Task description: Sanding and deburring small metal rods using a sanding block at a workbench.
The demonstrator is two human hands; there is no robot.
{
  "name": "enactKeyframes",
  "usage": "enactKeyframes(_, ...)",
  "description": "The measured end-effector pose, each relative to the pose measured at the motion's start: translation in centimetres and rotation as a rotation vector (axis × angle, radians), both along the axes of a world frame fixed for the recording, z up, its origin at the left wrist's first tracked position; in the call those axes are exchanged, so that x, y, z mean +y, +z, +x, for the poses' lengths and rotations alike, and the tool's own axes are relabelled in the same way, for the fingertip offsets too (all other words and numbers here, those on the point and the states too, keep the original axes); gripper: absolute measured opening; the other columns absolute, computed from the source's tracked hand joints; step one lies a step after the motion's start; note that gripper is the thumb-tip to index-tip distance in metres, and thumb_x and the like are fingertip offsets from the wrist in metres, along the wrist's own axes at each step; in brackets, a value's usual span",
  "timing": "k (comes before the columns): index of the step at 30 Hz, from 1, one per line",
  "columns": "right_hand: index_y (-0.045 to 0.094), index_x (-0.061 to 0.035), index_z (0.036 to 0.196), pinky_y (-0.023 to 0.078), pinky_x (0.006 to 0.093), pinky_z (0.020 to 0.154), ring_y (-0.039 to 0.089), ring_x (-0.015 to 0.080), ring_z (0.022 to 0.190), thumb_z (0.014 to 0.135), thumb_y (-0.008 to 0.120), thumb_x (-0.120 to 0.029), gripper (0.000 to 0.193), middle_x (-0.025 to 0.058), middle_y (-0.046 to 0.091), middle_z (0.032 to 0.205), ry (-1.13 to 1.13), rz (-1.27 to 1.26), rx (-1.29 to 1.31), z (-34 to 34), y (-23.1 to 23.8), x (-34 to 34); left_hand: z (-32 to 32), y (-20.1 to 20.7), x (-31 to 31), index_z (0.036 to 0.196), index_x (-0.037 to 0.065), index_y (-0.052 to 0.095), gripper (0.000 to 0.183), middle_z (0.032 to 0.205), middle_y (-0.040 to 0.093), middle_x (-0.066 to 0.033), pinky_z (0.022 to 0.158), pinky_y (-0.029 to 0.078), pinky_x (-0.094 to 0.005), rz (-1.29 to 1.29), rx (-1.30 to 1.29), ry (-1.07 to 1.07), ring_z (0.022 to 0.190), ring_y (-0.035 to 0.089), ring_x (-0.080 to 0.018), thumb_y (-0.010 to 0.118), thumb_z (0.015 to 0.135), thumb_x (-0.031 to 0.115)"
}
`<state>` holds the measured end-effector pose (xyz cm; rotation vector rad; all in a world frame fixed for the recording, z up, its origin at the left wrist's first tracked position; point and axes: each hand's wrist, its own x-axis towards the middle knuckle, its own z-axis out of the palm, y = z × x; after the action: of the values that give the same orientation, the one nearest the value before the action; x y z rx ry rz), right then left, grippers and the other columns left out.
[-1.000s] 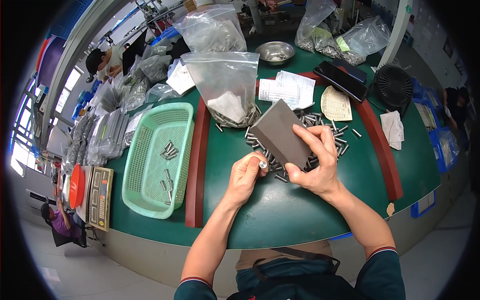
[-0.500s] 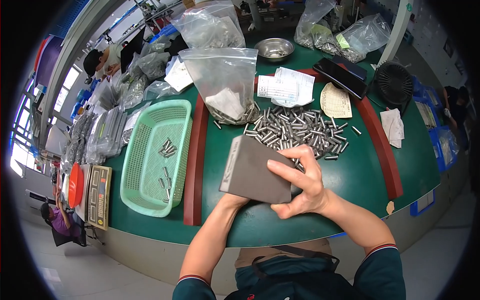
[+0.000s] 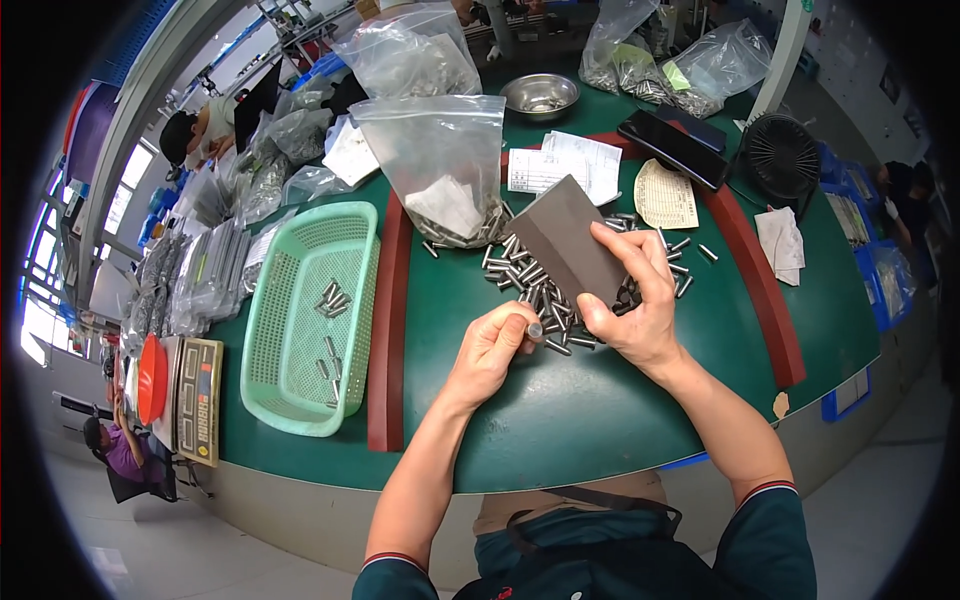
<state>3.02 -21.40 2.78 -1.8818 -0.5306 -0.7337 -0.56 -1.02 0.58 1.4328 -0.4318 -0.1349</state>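
Observation:
My left hand (image 3: pixel 490 352) is closed around a small metal pin (image 3: pixel 535 330), whose round end shows at the fingertips. My right hand (image 3: pixel 640 305) grips a flat grey-brown rectangular block (image 3: pixel 575 240), tilted, with the thumb on its near edge and fingers along the right side. Beneath and behind the block lies a heap of short shiny metal pins (image 3: pixel 520 270), partly hidden by the block and the right hand. Left of my hands stands a green perforated plastic basket (image 3: pixel 262 350) with several pins (image 3: pixel 332 298) lying in it.
Red strips (image 3: pixel 386 390) border the work area on the green table. Behind the heap are a zip bag of pins (image 3: pixel 430 150), papers (image 3: pixel 545 170), a steel bowl (image 3: pixel 540 97), a phone (image 3: pixel 675 150) and a black fan (image 3: pixel 782 155). A scale (image 3: pixel 198 400) stands far left.
The block has swung away from me and rightward over the heap in my right hand. My left hand, earlier mostly hidden behind the block, now shows holding a metal pin.

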Motion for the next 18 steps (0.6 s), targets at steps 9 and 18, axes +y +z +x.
enactKeyframes(9,0.067,-0.0116,0.116,0.041,0.0383,0.077,0.055,0.0242,0.085,0.052,0.077,-0.031,0.068,0.0103,0.057,0.098,0.204,-0.221,-0.204,-3.3,1.6,1.6,-1.2,-0.3,-0.8,0.113,-0.001,0.06,0.024,0.106,0.064,-0.0077,0.086,0.048,-0.0306,0.095,0.105,0.342,0.102,0.057,-0.0158,0.051,0.098,0.016)
enactKeyframes(18,0.069,-0.0118,0.113,0.039,0.0363,0.079,0.054,0.0238,0.083,0.054,0.076,-0.033,0.064,0.0093,0.056,0.097,0.161,-0.175,-0.259,-3.7,1.7,2.0,-1.0,-2.4,0.0,0.114,0.001,0.058,0.027,0.109,0.062,-0.0099,0.087,0.049,-0.0319,0.16,0.11,0.288,0.104,0.058,-0.0184,0.05,0.098,0.021)
